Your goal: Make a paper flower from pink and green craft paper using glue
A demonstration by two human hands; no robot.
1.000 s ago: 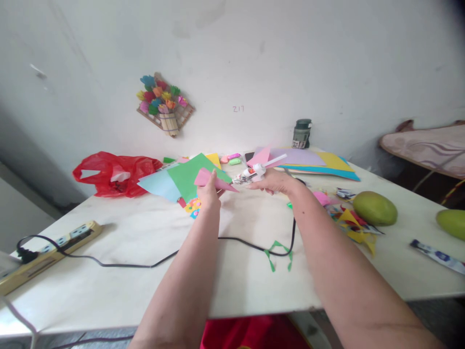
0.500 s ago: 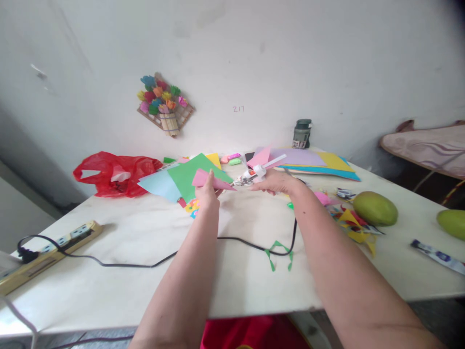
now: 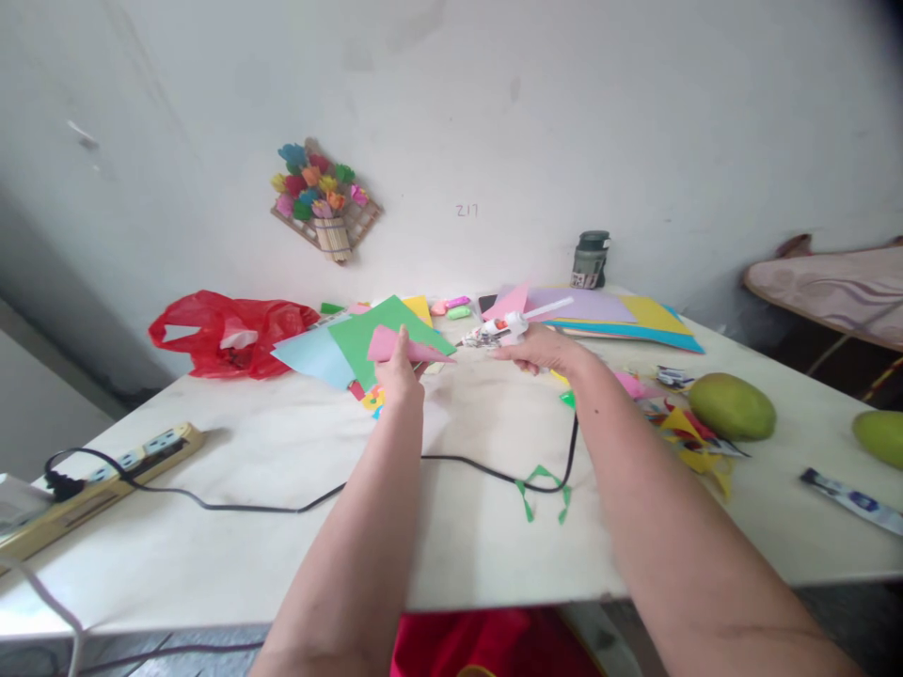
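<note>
My left hand [image 3: 400, 374] is closed on a rolled pink paper cone [image 3: 385, 345] whose narrow tip points right. My right hand [image 3: 540, 350] grips a white glue gun [image 3: 504, 325] with a clear stick standing out of its back. The gun's nozzle lies just right of the cone's tip, with a small gap between them. Behind the cone rest a green sheet [image 3: 385, 315] and a light blue sheet [image 3: 314, 354]. A black cord [image 3: 466, 460] runs across the white table [image 3: 486, 555].
A red plastic bag [image 3: 212, 329] and power strip [image 3: 105, 484] are at the left. Coloured sheets [image 3: 649, 320] and a dark bottle [image 3: 590, 260] stand at the back. Paper scraps [image 3: 691, 442], green mangoes [image 3: 732, 406] and a tube [image 3: 850, 498] are at the right. Green scraps [image 3: 542, 475] lie near the cord.
The glue gun has moved slightly right and up, away from the cone's tip. The left hand and cone have shifted a little left. The view has also shifted slightly.
</note>
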